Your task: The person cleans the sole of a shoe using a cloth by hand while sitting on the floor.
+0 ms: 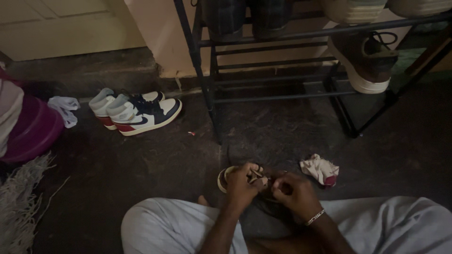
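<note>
I sit cross-legged on a dark floor with a shoe [225, 177] in front of my legs; only its pale toe and sole edge show past my fingers. My left hand [242, 184] grips the shoe near its laces. My right hand [294, 193], with a metal bracelet on the wrist, closes on the shoe's other side, fingers pinching at the lace area. The dim light hides the finer detail between the fingers. A crumpled white and red cloth [320, 170] lies on the floor just right of my hands.
A pair of white, navy and red high-top sneakers [136, 112] stands at the left. A black metal shoe rack [282, 61] with a brown shoe [367, 61] rises ahead. A purple tub [33, 134] and a fringed mat [21, 202] sit far left.
</note>
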